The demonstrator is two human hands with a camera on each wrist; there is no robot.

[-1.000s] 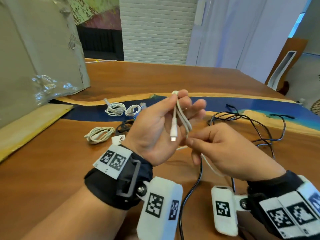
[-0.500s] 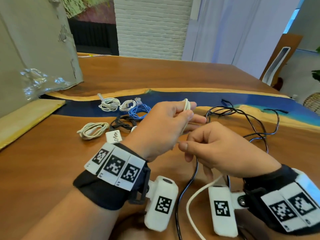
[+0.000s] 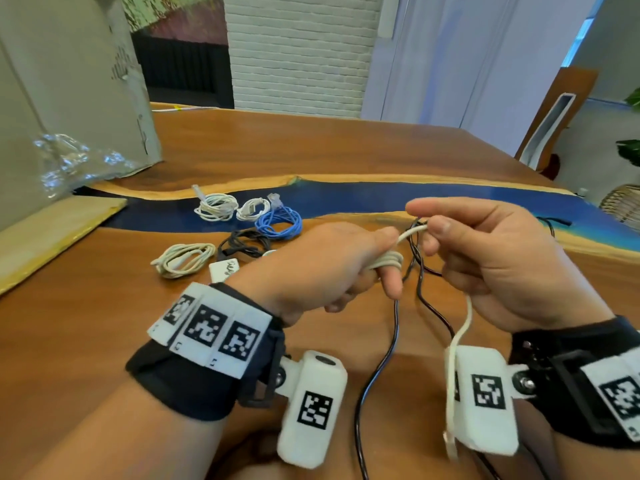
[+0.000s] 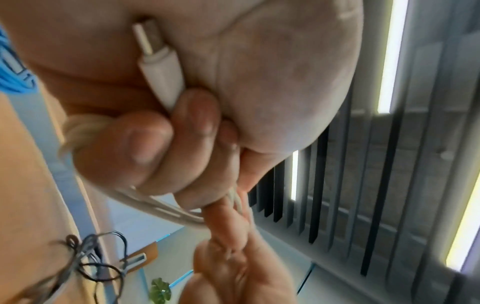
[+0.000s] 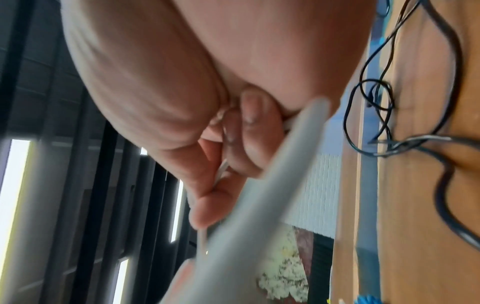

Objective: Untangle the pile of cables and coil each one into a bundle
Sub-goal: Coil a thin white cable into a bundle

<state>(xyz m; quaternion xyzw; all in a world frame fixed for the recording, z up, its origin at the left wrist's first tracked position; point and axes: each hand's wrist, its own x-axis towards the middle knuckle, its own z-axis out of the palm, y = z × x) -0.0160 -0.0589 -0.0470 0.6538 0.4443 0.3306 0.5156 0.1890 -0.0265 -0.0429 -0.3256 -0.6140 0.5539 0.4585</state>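
Note:
A white USB cable (image 3: 388,263) is wound in a few loops around the fingers of my left hand (image 3: 332,268), held above the table. In the left wrist view its plug (image 4: 158,67) lies against the palm, pinned by curled fingers (image 4: 145,148). My right hand (image 3: 485,258) pinches the same cable just right of the loops, and the loose tail (image 3: 457,344) hangs down past the right wrist. A tangled black cable (image 3: 391,358) lies on the table under both hands. In the right wrist view the white cable (image 5: 259,195) crosses blurred in front of the fingers.
Coiled bundles lie at the back left: two white (image 3: 216,207) (image 3: 252,209), one blue (image 3: 278,223), one black (image 3: 244,245), one cream (image 3: 185,259), and a small white adapter (image 3: 224,269). A cardboard sheet (image 3: 69,98) stands at the left. The wooden table (image 3: 86,323) has a blue resin strip.
My left hand turned palm-down and closed, and more turns of the white cable now sit around its fingers. My right hand rose to the right, drawing the cable; the tail got shorter.

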